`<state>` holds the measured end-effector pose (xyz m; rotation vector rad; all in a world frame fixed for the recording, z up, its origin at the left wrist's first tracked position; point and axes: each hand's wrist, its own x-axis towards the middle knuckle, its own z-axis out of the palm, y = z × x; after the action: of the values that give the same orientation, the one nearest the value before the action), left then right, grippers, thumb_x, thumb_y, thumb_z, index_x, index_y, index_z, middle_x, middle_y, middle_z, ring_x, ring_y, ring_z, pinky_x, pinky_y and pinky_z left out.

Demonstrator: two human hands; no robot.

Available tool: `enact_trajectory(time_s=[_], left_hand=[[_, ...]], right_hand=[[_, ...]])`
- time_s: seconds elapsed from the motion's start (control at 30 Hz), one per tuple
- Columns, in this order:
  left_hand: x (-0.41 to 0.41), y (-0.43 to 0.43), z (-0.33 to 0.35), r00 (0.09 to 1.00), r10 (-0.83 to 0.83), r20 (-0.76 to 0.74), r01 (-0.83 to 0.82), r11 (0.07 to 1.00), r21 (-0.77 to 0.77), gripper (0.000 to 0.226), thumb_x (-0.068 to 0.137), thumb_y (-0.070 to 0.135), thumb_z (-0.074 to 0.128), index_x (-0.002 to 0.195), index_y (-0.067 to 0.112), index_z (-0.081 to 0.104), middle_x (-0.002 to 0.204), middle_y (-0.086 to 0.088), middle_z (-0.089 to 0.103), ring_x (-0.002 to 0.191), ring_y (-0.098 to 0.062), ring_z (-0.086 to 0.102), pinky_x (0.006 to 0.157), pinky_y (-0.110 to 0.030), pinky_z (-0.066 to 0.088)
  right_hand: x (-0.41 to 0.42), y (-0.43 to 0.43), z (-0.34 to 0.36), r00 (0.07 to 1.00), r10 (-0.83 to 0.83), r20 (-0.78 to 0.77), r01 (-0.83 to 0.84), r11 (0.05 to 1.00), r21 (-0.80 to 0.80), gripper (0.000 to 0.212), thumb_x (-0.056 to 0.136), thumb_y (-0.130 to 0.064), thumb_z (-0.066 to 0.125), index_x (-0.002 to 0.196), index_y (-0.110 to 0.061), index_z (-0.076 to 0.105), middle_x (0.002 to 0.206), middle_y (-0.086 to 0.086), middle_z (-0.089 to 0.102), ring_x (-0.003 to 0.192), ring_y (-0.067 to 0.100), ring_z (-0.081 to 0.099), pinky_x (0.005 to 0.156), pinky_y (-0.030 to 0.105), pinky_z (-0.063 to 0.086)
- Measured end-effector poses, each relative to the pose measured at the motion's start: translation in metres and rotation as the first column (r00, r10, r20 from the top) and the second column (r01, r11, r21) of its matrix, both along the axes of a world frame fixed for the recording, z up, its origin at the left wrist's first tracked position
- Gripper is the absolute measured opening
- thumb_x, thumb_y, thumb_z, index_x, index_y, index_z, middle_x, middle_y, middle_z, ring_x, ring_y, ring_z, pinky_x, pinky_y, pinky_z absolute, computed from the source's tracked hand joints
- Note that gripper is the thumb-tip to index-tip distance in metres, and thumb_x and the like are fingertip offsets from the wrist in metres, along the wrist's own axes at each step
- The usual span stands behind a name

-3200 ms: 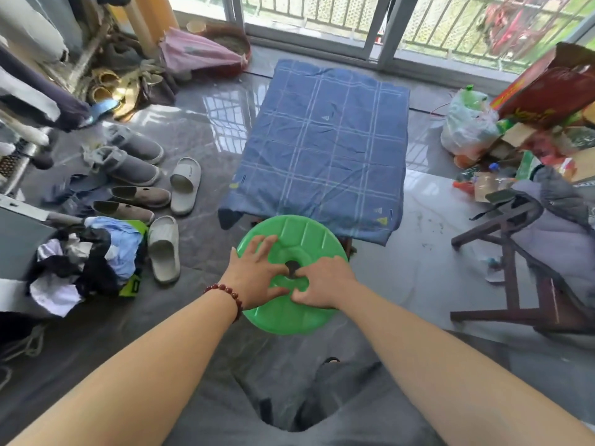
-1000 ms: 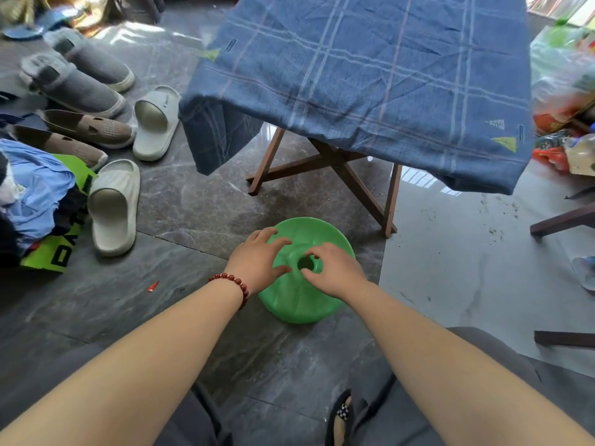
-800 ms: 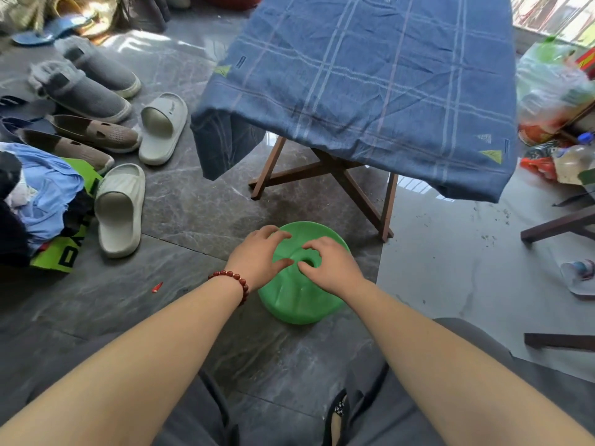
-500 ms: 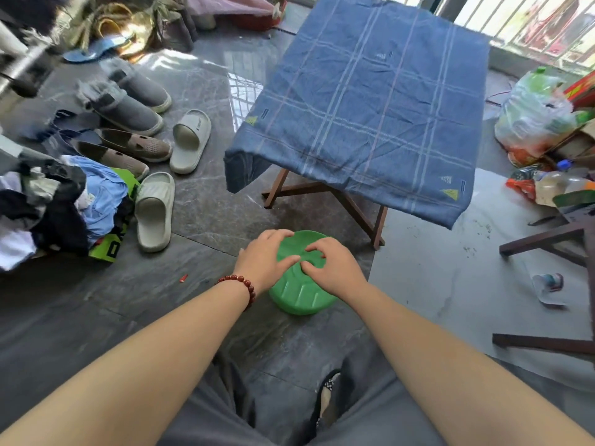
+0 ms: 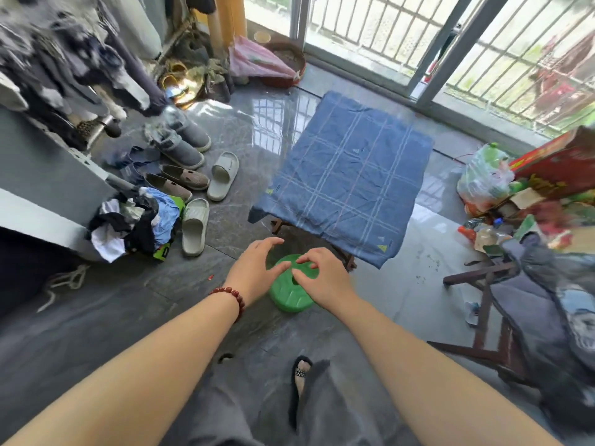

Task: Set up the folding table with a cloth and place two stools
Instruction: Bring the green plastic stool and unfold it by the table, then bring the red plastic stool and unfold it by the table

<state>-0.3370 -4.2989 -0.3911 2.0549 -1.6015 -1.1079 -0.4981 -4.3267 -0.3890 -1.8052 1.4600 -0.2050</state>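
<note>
The folding table stands in the middle of the floor, with a blue checked cloth [image 5: 347, 185] draped over it and its wooden legs [image 5: 349, 260] showing below the near edge. A round green plastic stool [image 5: 291, 299] stands on the dark tiles just in front of that edge. My left hand [image 5: 256, 272] hovers over the stool's left rim with fingers spread and loosely bent. My right hand [image 5: 322, 276] is over the seat's right side with relaxed, curled fingers. Neither hand holds anything. Only one stool is in sight.
Slippers [image 5: 194, 226] and shoes [image 5: 180, 148] lie left of the table beside a clothes pile [image 5: 135, 225]. On the right are a dark wooden chair [image 5: 483, 304] draped with grey clothing, a plastic bag [image 5: 483, 178] and boxes. Barred sliding doors [image 5: 428, 46] lie behind.
The view has risen and pulled back from the floor. Both hands, which pressed on the stool's seat, have lifted off it. The stool stays on the floor before the table.
</note>
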Motion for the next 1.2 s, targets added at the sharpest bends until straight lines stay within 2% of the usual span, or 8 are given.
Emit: enact_trajectory(time_s=[0.27, 0.43, 0.6, 0.67, 0.8, 0.93, 1.03, 1.2], left_hand=[[-0.025, -0.006, 0.107, 0.972, 0.172, -0.158, -0.191, 0.975, -0.114, 0.046, 0.088, 0.025, 0.063, 0.131, 0.02, 0.049, 0.127, -0.003, 0.054, 0.112, -0.014, 0.052, 0.091, -0.022, 0.037], [-0.034, 0.001, 0.125, 0.915, 0.277, -0.293, -0.328, 0.934, -0.14, 0.042, 0.089, 0.024, 0.062, 0.129, 0.025, 0.049, 0.122, 0.001, 0.053, 0.106, -0.012, 0.052, 0.087, -0.025, 0.041], [-0.027, 0.028, 0.142, 0.858, 0.35, -0.377, -0.44, 0.879, -0.186, 0.043, 0.088, 0.024, 0.063, 0.128, 0.028, 0.048, 0.122, 0.006, 0.052, 0.107, -0.008, 0.051, 0.085, -0.023, 0.041], [-0.019, 0.045, 0.15, 0.834, 0.378, -0.402, -0.484, 0.851, -0.203, 0.043, 0.088, 0.025, 0.064, 0.128, 0.028, 0.049, 0.123, 0.007, 0.053, 0.108, -0.009, 0.052, 0.087, -0.023, 0.042], [0.006, 0.082, 0.159, 0.798, 0.443, -0.408, -0.559, 0.797, -0.228, 0.042, 0.087, 0.025, 0.065, 0.126, 0.028, 0.05, 0.12, 0.008, 0.055, 0.108, -0.009, 0.055, 0.087, -0.021, 0.046], [0.046, 0.119, 0.169, 0.764, 0.51, -0.395, -0.628, 0.73, -0.272, 0.036, 0.087, 0.019, 0.064, 0.119, 0.031, 0.053, 0.115, 0.011, 0.057, 0.103, -0.008, 0.057, 0.088, -0.02, 0.048], [0.08, 0.151, 0.171, 0.748, 0.56, -0.357, -0.659, 0.691, -0.297, 0.036, 0.088, 0.014, 0.063, 0.118, 0.033, 0.054, 0.116, 0.007, 0.058, 0.094, 0.0, 0.057, 0.078, -0.006, 0.045], [0.152, 0.213, 0.172, 0.66, 0.656, -0.365, -0.75, 0.599, -0.28, 0.034, 0.09, 0.013, 0.059, 0.116, 0.033, 0.053, 0.114, 0.013, 0.057, 0.097, -0.004, 0.057, 0.069, 0.003, 0.037]], right_hand=[[-0.006, -0.013, 0.1, 0.981, 0.015, 0.191, 0.0, 0.997, -0.08, 0.014, 0.083, -0.023, 0.067, 0.096, -0.019, 0.065, 0.102, -0.001, 0.06, 0.087, 0.014, 0.061, 0.083, 0.031, 0.051], [-0.009, -0.013, 0.125, 0.951, -0.002, 0.308, 0.026, 0.997, -0.074, 0.017, 0.084, -0.023, 0.066, 0.1, -0.023, 0.062, 0.108, -0.003, 0.06, 0.089, 0.013, 0.063, 0.078, 0.021, 0.05], [-0.001, -0.006, 0.141, 0.921, 0.018, 0.388, 0.008, 0.998, -0.065, 0.02, 0.085, -0.023, 0.067, 0.103, -0.027, 0.059, 0.113, -0.006, 0.06, 0.09, 0.01, 0.062, 0.068, 0.003, 0.044], [0.009, 0.0, 0.148, 0.902, 0.056, 0.429, -0.027, 0.997, -0.072, 0.022, 0.084, -0.021, 0.068, 0.103, -0.028, 0.058, 0.113, -0.006, 0.06, 0.091, 0.009, 0.062, 0.07, 0.004, 0.045], [0.049, 0.016, 0.159, 0.864, 0.133, 0.486, -0.111, 0.991, -0.073, 0.026, 0.083, -0.018, 0.069, 0.108, -0.018, 0.062, 0.111, -0.003, 0.063, 0.087, 0.009, 0.063, 0.075, 0.022, 0.053], [0.101, 0.042, 0.166, 0.829, 0.258, 0.496, -0.24, 0.966, -0.1, 0.024, 0.083, -0.017, 0.068, 0.107, -0.016, 0.063, 0.11, -0.001, 0.064, 0.087, 0.008, 0.065, 0.076, 0.02, 0.052], [0.142, 0.066, 0.169, 0.804, 0.354, 0.478, -0.344, 0.932, -0.113, 0.019, 0.083, -0.013, 0.069, 0.102, -0.012, 0.065, 0.103, -0.001, 0.066, 0.078, 0.001, 0.063, 0.071, 0.01, 0.049], [0.226, 0.117, 0.173, 0.764, 0.445, 0.467, -0.455, 0.885, -0.098, 0.013, 0.083, -0.016, 0.069, 0.096, -0.018, 0.066, 0.094, -0.004, 0.069, 0.079, 0.006, 0.065, 0.07, 0.012, 0.049]])
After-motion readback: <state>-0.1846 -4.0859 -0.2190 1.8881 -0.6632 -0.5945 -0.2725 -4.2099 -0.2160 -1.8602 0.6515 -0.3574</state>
